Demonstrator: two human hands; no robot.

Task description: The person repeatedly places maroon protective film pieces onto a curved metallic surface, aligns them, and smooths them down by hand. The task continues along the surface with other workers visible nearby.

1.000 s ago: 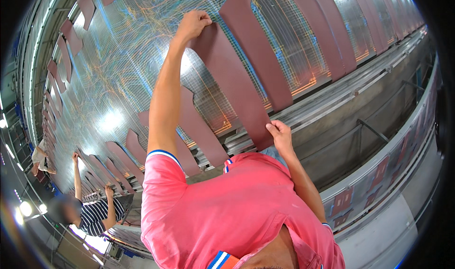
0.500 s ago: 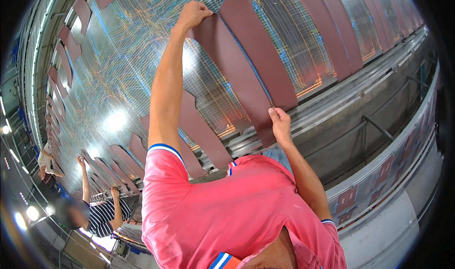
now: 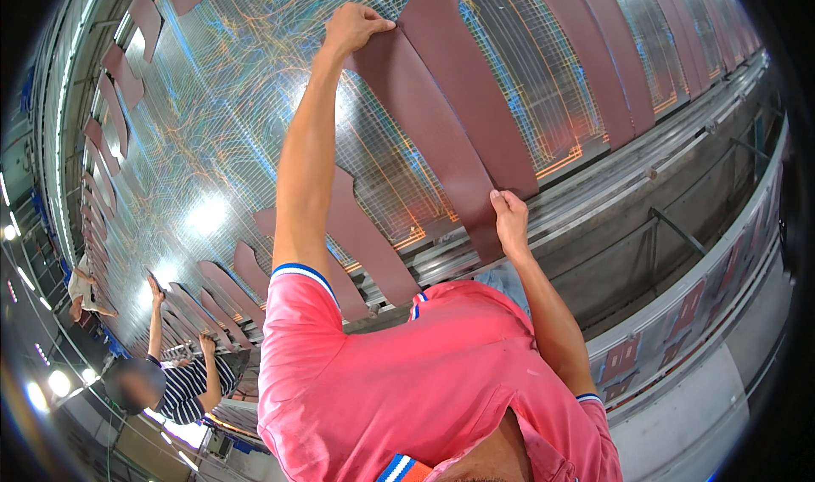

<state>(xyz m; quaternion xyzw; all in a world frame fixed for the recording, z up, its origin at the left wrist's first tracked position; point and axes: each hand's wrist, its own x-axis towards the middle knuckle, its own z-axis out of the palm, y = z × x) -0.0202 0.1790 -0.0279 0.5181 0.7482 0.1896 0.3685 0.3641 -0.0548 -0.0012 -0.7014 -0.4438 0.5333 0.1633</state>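
A long maroon fabric panel (image 3: 424,125) stretches between my two hands over a metal table (image 3: 204,142) covered with coloured lines. My left hand (image 3: 356,28) pinches its far end, fingers closed. At the near end my right hand (image 3: 510,219) grips its right edge between thumb and fingers, and the tail hangs past the table's front edge. Just to the right lies a second maroon panel (image 3: 475,83), flat on the table, its left edge meeting the held one. Under and beside my left forearm lie further maroon panels (image 3: 365,236).
More paired maroon panels (image 3: 594,49) lie along the table to the right. Smaller maroon pieces (image 3: 125,76) line the far side. A metal rail (image 3: 654,172) runs along the front edge. At the left, a co-worker in a striped shirt (image 3: 191,388) reaches over the table.
Both hands have shifted slightly right with the held panel. The blue gap between it and the panel beside it has closed. The co-worker's raised hand has opened out.
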